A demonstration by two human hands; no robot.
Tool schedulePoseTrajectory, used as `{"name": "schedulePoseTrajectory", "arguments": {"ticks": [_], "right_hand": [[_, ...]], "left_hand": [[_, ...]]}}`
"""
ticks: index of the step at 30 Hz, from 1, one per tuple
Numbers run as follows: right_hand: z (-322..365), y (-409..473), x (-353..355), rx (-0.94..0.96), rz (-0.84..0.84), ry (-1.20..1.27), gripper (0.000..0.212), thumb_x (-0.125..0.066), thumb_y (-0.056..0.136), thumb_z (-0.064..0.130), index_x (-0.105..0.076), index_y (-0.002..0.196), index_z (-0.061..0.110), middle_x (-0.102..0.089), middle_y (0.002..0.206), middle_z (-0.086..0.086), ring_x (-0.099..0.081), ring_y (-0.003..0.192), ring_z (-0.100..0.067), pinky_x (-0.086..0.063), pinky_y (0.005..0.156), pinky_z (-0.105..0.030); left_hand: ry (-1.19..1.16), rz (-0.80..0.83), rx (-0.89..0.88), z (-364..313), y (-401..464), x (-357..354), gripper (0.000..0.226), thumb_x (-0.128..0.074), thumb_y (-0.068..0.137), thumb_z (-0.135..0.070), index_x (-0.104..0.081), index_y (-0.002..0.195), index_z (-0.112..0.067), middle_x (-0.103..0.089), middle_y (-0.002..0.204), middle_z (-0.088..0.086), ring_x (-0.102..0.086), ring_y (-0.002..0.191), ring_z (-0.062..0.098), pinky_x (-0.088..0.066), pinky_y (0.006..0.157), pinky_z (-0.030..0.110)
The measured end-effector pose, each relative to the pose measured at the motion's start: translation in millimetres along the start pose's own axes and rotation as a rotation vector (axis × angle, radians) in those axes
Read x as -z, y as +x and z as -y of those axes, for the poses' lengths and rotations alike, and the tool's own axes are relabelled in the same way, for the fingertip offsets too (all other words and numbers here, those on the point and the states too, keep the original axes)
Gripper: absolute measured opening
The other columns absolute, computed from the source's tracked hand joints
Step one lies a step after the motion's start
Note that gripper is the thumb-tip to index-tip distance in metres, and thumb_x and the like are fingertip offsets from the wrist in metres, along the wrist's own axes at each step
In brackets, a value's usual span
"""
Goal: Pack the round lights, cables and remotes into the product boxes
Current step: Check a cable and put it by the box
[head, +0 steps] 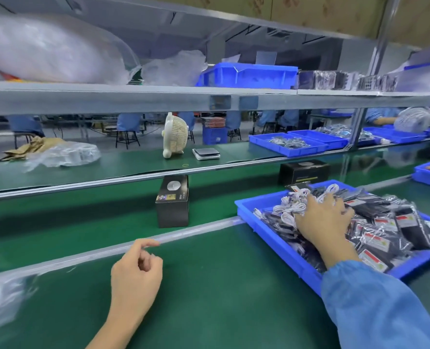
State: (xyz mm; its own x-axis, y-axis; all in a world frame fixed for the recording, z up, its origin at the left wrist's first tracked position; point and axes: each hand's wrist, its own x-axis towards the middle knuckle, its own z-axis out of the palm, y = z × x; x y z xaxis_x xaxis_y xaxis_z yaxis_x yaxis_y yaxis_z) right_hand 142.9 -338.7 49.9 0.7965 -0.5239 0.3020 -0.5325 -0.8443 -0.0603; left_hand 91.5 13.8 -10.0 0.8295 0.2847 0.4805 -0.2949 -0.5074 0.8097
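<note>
At the right of the frame the right hand (321,217) lay with spread fingers on the white cables (290,206) in the blue tray (279,244), among bagged remotes (375,238). The left hand (136,270), low in the middle, was loosely curled and held nothing. A black box (172,201) stood upright at the centre.

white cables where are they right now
In the head view the white cables lie at the right, in the far-left part of the blue tray, under the right hand and beside bagged black remotes.
</note>
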Motion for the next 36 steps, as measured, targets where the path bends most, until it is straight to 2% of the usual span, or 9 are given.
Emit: {"name": "schedulePoseTrajectory", "arguments": {"ticks": [4, 7, 11, 15, 17, 19, 24, 29, 36], "right_hand": [[4, -5, -2, 0.172, 0.096, 0.101, 0.036, -0.041, 0.099, 0.03, -0.051, 0.133, 0.023, -0.048, 0.138, -0.008, -0.047, 0.126, -0.031, -0.03, 0.107, -0.049], [8, -8, -1, 0.354, 0.167, 0.257, 0.046, -0.05, 0.095, 0.021, -0.046, 0.14, 0.027, -0.043, 0.141, -0.005, -0.052, 0.122, -0.029, -0.042, 0.098, -0.038], [15, -12, 4, 0.412, 0.159, 0.111, 0.05, -0.05, 0.086, 0.014, -0.044, 0.135, 0.025, -0.049, 0.133, -0.005, -0.055, 0.117, -0.03, -0.046, 0.088, -0.038], [35, 9, 34, 0.424, 0.371, -0.199, 0.039, -0.046, 0.086, 0.029, -0.049, 0.122, 0.015, -0.06, 0.121, -0.008, -0.059, 0.105, -0.032, -0.042, 0.078, -0.037], [46, 27, 54, 0.311, 0.465, -0.359, 0.03, -0.05, 0.08, 0.032, -0.059, 0.103, 0.014, -0.061, 0.114, -0.005, -0.059, 0.1, -0.032, -0.045, 0.084, -0.042], [55, 44, 50, 0.244, 0.397, -0.399, 0.022, -0.053, 0.079, 0.029, -0.06, 0.095, 0.016, -0.058, 0.111, -0.005, -0.055, 0.112, -0.033, -0.039, 0.096, -0.049], [48, 55, -15, 0.16, 0.266, -0.076, 0.043, -0.039, 0.091, 0.038, -0.059, 0.125, 0.022, -0.055, 0.137, -0.005, -0.05, 0.125, -0.031, -0.029, 0.107, -0.047], [54, 63, -29, 0.17, 0.359, -0.137, 0.058, -0.028, 0.093, 0.056, -0.051, 0.137, 0.027, -0.048, 0.147, -0.002, -0.042, 0.135, -0.031, -0.013, 0.113, -0.057], [51, 59, -31, 0.181, 0.308, -0.125, 0.066, -0.027, 0.091, 0.062, -0.044, 0.144, 0.026, -0.034, 0.154, -0.003, -0.032, 0.139, -0.037, -0.019, 0.11, -0.05]], "left_hand": [[-0.054, 0.001, 0.071, 3, 5, 0, 0.048, -0.055, 0.079, 0.012, -0.063, 0.086, -0.034, -0.062, 0.085, -0.003, -0.057, 0.07, 0.012, -0.039, 0.064, 0.004], [-0.057, 0.015, 0.152, 8, 8, 0, 0.043, -0.054, 0.082, 0.009, -0.063, 0.085, -0.033, -0.065, 0.091, -0.004, -0.062, 0.083, 0.01, -0.042, 0.071, 0.018], [-0.038, 0.038, 0.187, 7, 6, 1, 0.039, -0.054, 0.083, 0.007, -0.065, 0.084, -0.03, -0.067, 0.095, -0.007, -0.062, 0.082, 0.007, -0.043, 0.072, 0.03], [-0.018, 0.089, 0.162, 4, -5, 4, 0.039, -0.056, 0.081, 0.009, -0.067, 0.083, -0.029, -0.068, 0.093, -0.005, -0.064, 0.075, 0.013, -0.042, 0.06, 0.008], [-0.007, 0.11, 0.155, 0, -12, 6, 0.04, -0.056, 0.079, 0.011, -0.067, 0.083, -0.028, -0.069, 0.089, -0.004, -0.065, 0.068, 0.01, -0.039, 0.061, 0.002], [-0.014, 0.114, 0.153, -3, -16, 7, 0.042, -0.055, 0.077, 0.014, -0.066, 0.083, -0.026, -0.071, 0.084, -0.002, -0.064, 0.061, 0.004, -0.039, 0.062, 0.001], [-0.037, 0.072, 0.187, -2, -16, 4, 0.045, -0.056, 0.073, 0.018, -0.067, 0.084, -0.024, -0.072, 0.077, -0.004, -0.063, 0.049, 0.003, -0.04, 0.062, 0.001], [-0.064, 0.122, 0.237, -1, -13, 2, 0.042, -0.055, 0.074, 0.02, -0.068, 0.081, -0.019, -0.071, 0.075, -0.002, -0.065, 0.049, 0.011, -0.046, 0.057, 0.015], [-0.046, 0.222, 0.207, -3, -16, 4, 0.038, -0.054, 0.079, 0.015, -0.067, 0.084, -0.02, -0.069, 0.077, -0.015, -0.066, 0.052, 0.01, -0.044, 0.06, 0.008]]}}
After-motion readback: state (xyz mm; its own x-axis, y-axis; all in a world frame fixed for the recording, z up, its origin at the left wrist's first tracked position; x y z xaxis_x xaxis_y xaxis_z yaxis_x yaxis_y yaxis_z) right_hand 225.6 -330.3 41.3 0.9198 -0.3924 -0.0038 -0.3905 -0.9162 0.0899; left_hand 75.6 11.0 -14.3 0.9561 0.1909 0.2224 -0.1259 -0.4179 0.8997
